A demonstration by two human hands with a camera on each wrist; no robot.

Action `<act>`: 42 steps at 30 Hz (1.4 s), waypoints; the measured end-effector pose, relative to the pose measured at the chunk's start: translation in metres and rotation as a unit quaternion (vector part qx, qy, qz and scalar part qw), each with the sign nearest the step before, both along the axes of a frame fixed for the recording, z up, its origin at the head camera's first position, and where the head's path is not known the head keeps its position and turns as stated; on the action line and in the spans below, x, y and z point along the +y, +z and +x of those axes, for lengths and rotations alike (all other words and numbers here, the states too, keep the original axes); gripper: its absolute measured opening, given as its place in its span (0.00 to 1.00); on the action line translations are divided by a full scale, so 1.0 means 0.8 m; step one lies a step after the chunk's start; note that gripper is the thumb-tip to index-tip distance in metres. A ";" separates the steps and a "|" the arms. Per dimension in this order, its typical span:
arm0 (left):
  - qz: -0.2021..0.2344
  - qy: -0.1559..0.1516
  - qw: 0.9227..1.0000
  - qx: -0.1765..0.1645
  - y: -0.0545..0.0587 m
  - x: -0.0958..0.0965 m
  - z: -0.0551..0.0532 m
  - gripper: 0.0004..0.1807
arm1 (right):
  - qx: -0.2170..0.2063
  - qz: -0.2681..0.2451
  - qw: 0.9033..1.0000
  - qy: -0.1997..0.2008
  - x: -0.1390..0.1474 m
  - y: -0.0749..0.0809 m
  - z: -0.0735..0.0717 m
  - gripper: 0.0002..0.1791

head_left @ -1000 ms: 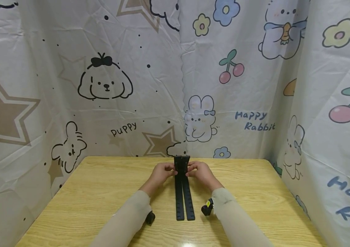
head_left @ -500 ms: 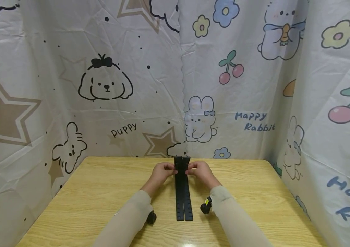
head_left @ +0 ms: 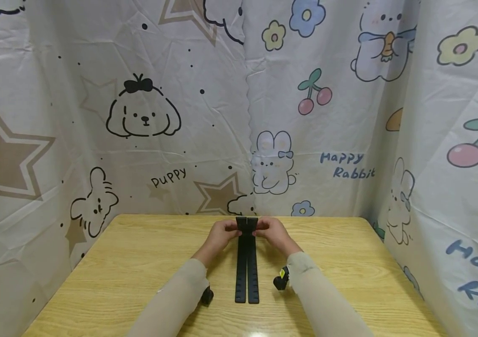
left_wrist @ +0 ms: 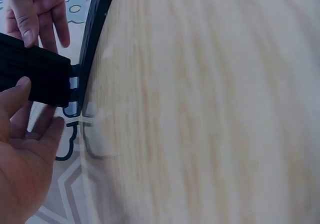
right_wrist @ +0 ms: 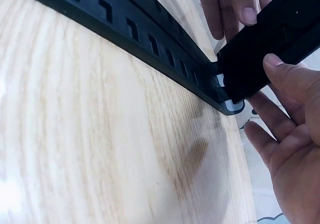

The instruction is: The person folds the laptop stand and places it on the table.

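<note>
A black folding stand (head_left: 242,274) rests on the table, its two long slotted legs lying side by side and pointing toward me. At the far end its raised panel (left_wrist: 37,71) joins the legs by short hinge tabs. My left hand (head_left: 220,236) pinches the panel's left edge, thumb on the near face and fingers behind. On the opposite edge my right hand (head_left: 273,234) pinches it the same way. The right wrist view shows a row of notches along the legs (right_wrist: 135,31) and my right thumb against the panel (right_wrist: 265,43).
The wooden table (head_left: 146,248) surrounds the stand. Printed cloth (head_left: 205,117) hangs behind the table's back edge and along both sides. A small black device (head_left: 282,279) is fixed at the right cuff, another black device (head_left: 207,296) at the left.
The near ends of the two legs have shifted left and the gap between them is narrower than a second ago. The panel's top sits slightly lower; both hands keep their grip.
</note>
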State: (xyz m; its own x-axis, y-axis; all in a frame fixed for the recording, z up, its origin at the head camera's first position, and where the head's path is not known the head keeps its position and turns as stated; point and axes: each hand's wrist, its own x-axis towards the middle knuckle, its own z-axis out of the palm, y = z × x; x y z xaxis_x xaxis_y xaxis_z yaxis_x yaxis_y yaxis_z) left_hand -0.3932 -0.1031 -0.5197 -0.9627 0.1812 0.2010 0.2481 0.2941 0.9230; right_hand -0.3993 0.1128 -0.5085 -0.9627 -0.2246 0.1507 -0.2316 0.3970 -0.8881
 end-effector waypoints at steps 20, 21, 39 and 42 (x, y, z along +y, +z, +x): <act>-0.005 -0.051 0.997 -0.060 0.000 -0.014 0.002 0.13 | -0.038 0.009 0.998 0.053 0.014 -0.002 0.000 0.10; -0.010 -0.054 0.997 -0.062 0.000 -0.014 0.003 0.13 | -0.039 0.012 0.998 0.056 0.014 -0.002 0.001 0.11; -0.136 -0.098 0.986 -0.025 0.002 -0.022 0.004 0.14 | -0.044 0.042 0.990 0.128 0.021 -0.012 0.002 0.14; -0.141 -0.105 0.984 -0.012 0.002 -0.021 0.003 0.13 | -0.030 0.047 0.988 0.142 0.021 -0.012 0.003 0.14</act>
